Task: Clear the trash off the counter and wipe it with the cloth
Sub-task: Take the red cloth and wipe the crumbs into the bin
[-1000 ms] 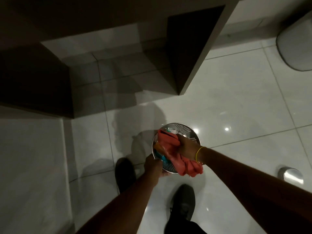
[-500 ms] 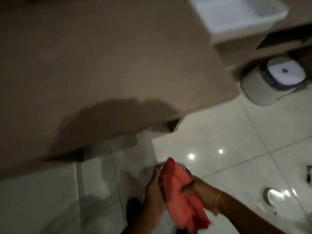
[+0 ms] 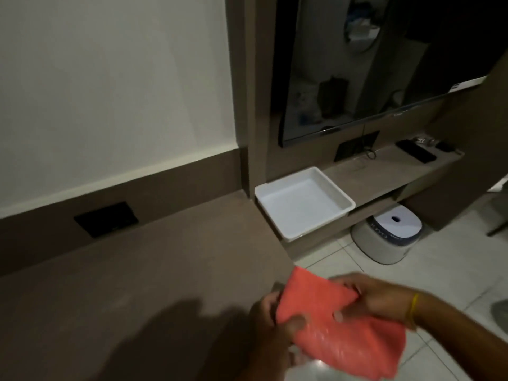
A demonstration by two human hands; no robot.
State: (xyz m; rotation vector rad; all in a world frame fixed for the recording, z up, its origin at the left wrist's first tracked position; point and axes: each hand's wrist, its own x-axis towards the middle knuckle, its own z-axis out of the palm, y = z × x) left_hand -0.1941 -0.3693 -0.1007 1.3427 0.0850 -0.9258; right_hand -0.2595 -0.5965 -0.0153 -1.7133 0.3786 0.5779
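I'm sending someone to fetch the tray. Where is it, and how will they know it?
Find the wall TV. On the lower brown shelf beneath its left corner sits the tray, overhanging the front edge. It is the only white, square, empty thing there.

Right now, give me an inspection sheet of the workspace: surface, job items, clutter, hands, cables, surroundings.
Surface: matte brown counter, bare in the part shown; no trash seen on it.
Job's things: coral-red cloth, held above the counter's right edge, partly folded.
Clutter: empty white rectangular plastic tray on the lower shelf; small dark items on the far shelf, too small to identify.
Hands: left hand and right hand both grip the cloth.
Cables: thin dark cable hanging below the wall-mounted black screen.
Surroundings: white round stool on the pale tiled floor; black wall socket plate.
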